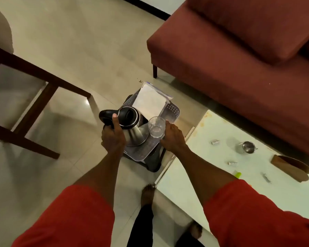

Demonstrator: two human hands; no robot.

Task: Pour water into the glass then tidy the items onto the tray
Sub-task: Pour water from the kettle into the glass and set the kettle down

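Seen from above, standing on pale tiled floor (75,41). Upper right: a red sofa (239,56) with a loose cushion (257,20) on its seat. Left: a dark wooden chair frame (30,90). Lower right: a white table (221,175), carrying a brown wooden piece (291,166), a small steel cup (248,147), two little cylinders that look like batteries (215,142), a green item (238,174) at the near edge and a small metal bit too tiny to name. Between chair and table, low down: a grey perforated tray (173,109) resting on a dark stool (152,161), with a clear zip bag (150,100) holding white paper lying across its far end and overhanging the rim. On the tray's near half: a steel kettle (137,134) with black handle and lid, upright, base on the tray, just left of a clear glass (157,126). Glass upright at the tray's right side, close beside the kettle; contact cannot be told, nor any water level in it. Left hand (112,138) wrapped round the kettle handle, thumb laid along the top. Right hand (173,138) curled round the right side of the glass. Red sleeves (70,220) on both arms, bare feet (147,193) below on the floor.
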